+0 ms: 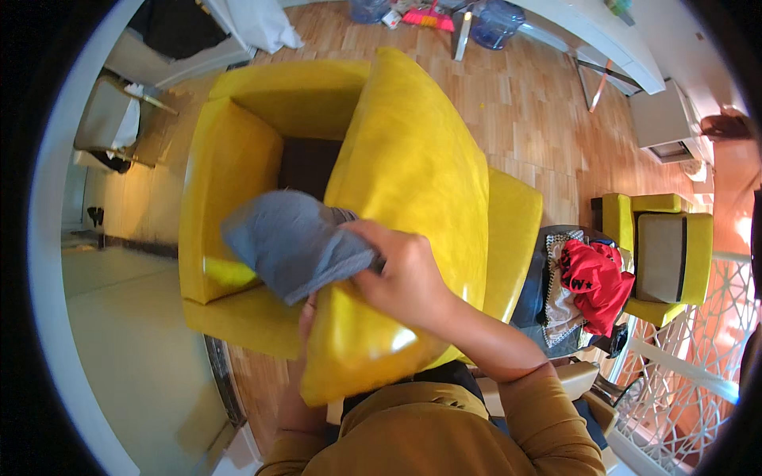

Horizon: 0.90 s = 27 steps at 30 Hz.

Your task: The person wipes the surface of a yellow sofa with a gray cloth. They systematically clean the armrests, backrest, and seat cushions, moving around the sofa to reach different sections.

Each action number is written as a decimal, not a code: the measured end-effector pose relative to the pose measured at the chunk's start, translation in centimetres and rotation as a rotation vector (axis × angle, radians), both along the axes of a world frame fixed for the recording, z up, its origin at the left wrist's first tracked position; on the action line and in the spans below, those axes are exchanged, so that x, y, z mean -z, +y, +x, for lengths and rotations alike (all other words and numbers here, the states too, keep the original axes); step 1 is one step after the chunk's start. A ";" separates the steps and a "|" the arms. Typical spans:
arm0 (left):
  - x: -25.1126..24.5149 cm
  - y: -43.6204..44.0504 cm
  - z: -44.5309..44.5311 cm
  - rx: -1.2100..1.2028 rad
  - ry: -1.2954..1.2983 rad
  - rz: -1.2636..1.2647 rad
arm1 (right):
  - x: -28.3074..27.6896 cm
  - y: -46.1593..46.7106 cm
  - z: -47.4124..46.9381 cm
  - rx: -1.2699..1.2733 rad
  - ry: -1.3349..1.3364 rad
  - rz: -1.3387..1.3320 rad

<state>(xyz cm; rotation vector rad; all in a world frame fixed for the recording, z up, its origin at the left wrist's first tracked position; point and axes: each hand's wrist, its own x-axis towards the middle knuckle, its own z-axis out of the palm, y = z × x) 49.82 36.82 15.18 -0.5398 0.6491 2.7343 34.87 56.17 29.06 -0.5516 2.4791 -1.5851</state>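
Note:
My right hand (406, 271) grips a bunched grey cloth (292, 244), which hangs over the near left edge of a yellow seat cushion (411, 178). The cushion stands tilted on edge across a yellow armchair (229, 178), exposing the dark base (306, 163) inside the seat. Its surface looks smooth and shiny, like leather. My left hand (307, 315) is at the cushion's left side, supporting it; most of that hand is hidden behind the cushion and the cloth.
To the right, a dark round table (527, 309) bears a red cloth (595, 285) and a patterned cloth (559, 297). Another yellow armchair (696, 256) stands beyond. Water bottles (497, 24) and a pink broom (430, 19) are at the far wall. A chair (104, 113) stands left.

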 end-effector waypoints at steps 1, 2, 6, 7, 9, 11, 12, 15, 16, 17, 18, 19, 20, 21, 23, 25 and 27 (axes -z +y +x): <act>3.6 -3.7 2.3 0.007 -0.041 0.002 | 1.5 -0.9 -0.2 0.013 -0.150 -0.132; 5.4 -5.4 4.1 0.016 -0.082 0.014 | 3.0 -1.6 0.0 0.031 -0.301 -0.253; 2.5 -5.1 4.7 0.075 -0.128 0.091 | 8.2 -1.8 2.4 0.027 -0.342 -0.114; 3.6 -5.6 5.8 0.218 -0.168 -0.006 | 9.4 -1.9 3.3 0.004 -0.282 -0.038; 5.8 -6.0 7.2 0.510 -0.249 -0.187 | 11.6 -1.9 5.2 -0.052 -0.160 0.108; 8.9 -3.9 9.6 0.619 -0.361 -0.256 | 14.3 -1.6 7.6 -0.144 -0.160 0.254; 10.2 -1.9 10.7 0.589 -0.387 -0.260 | 16.0 -1.0 8.9 -0.180 -0.170 0.345; 11.0 1.3 12.3 0.471 -0.409 -0.179 | 18.9 0.3 11.5 -0.241 -0.045 0.536; 11.6 2.2 13.2 0.362 -0.454 -0.130 | 19.2 0.6 12.0 -0.258 0.026 0.582; 12.1 3.1 14.0 0.254 -0.498 -0.082 | 19.3 1.0 12.1 -0.262 0.048 0.588; 10.5 3.3 12.5 0.179 -0.531 -0.099 | 19.3 1.4 11.6 -0.258 0.076 0.602; 10.9 3.2 12.4 0.149 -0.468 -0.229 | 19.2 1.5 10.9 -0.257 0.108 0.601; 11.3 3.2 12.3 0.123 -0.406 -0.361 | 19.1 1.9 10.4 -0.278 0.076 0.594; 11.5 3.2 11.7 0.100 -0.328 -0.493 | 19.4 2.4 9.8 -0.296 0.060 0.578; 11.3 3.5 10.3 -0.030 -0.291 -0.700 | 19.9 3.2 9.1 -0.323 0.026 0.546; 11.3 3.2 8.2 -0.085 -0.245 -0.873 | 19.7 3.2 8.7 -0.321 0.033 0.517; 10.5 3.4 5.7 -0.118 -0.097 -1.133 | 19.3 3.7 8.4 -0.300 0.048 0.454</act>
